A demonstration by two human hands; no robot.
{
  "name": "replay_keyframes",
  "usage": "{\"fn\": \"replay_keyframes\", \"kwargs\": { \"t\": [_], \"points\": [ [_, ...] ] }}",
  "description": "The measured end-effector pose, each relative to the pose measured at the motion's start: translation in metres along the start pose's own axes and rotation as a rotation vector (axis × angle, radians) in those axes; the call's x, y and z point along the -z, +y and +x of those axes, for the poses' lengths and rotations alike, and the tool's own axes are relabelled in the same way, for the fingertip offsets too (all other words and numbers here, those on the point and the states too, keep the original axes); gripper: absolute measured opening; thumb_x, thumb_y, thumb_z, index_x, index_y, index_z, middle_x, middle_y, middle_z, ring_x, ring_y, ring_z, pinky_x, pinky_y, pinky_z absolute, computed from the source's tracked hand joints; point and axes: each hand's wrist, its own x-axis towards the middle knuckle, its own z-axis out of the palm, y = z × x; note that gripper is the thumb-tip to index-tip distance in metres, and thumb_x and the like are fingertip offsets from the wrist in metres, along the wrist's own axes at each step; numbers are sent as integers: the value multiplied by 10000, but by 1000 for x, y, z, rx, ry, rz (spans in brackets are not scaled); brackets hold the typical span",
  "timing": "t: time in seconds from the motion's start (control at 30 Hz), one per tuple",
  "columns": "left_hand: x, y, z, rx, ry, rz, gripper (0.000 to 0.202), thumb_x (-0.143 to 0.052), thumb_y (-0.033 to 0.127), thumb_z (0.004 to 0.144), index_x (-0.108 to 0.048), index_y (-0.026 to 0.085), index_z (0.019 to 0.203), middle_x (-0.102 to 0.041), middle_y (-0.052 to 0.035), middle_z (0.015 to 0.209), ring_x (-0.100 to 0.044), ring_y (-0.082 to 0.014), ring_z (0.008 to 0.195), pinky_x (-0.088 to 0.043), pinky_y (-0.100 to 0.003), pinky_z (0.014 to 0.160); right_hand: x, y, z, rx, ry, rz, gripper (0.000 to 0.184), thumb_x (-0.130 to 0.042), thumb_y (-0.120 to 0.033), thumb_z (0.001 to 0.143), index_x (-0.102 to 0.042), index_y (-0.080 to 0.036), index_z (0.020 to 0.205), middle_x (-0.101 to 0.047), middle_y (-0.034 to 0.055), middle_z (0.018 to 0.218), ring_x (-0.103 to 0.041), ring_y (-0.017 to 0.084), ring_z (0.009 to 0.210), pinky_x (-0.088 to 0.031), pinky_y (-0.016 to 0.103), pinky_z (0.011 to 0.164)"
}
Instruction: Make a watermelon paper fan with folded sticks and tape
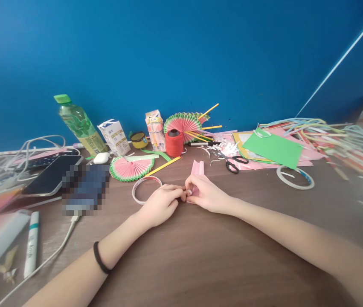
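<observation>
A folded strip of pink paper (pixel 197 169) lies on the brown table (pixel 200 256), pointing away from me. My right hand (pixel 206 194) pinches its near end with curled fingers. My left hand (pixel 161 204) meets it from the left, fingers closed on the same end. A black band sits on my left wrist. A white tape ring (pixel 146 188) lies just left of my left hand.
A pink and green paper fan (pixel 131 168), a red thread spool (pixel 174 143), black scissors (pixel 235 163), a green sheet (pixel 272 148) and another tape ring (pixel 294 177) lie beyond my hands. A green bottle (pixel 80 123), phones, cables and a marker (pixel 31 244) crowd the left.
</observation>
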Motion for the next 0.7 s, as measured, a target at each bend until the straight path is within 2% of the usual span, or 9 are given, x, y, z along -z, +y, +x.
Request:
{"fn": "replay_keyframes", "kwargs": {
  "t": [0.3, 0.4, 0.57, 0.7],
  "points": [
    [0, 0, -1, -15, -3, 9, 320, -349, -4, 666, -559, 192, 807, -637, -27, 944, -573, -158, 903, -438, -309, 861, -2, 6, -3, 169, 24, -100, 167, -579, -132, 751, -443, -206, 812, -529, 26, 868, -467, 183, 872, -353, 352, 840],
    [0, 0, -1, -21, -4, 15, 319, -352, -3, 663, -548, 189, 827, -636, -35, 978, -569, -162, 935, -435, -310, 868, -1, 5, -2, 117, 51, -80, 218, -625, -165, 716, -432, -205, 809, -518, 34, 883, -466, 191, 873, -378, 351, 814],
    [-1, 0, -3, -30, 1, 75, 357, -361, -4, 658, -554, 172, 901, -645, -47, 958, -581, -168, 893, -459, -307, 825, -2, 4, -1, 48, 62, 23, 270, -595, -85, 661, -445, -200, 855, -531, 24, 880, -508, 173, 844, -410, 326, 784],
    [-4, -2, -5, -142, 9, 142, 427, -359, 6, 712, -568, 177, 1042, -612, -76, 1121, -560, -180, 1024, -446, -329, 867, -3, 9, -1, 61, 86, 67, 216, -494, -74, 709, -466, -196, 885, -559, 23, 880, -528, 159, 834, -416, 310, 781]
  ]
}}
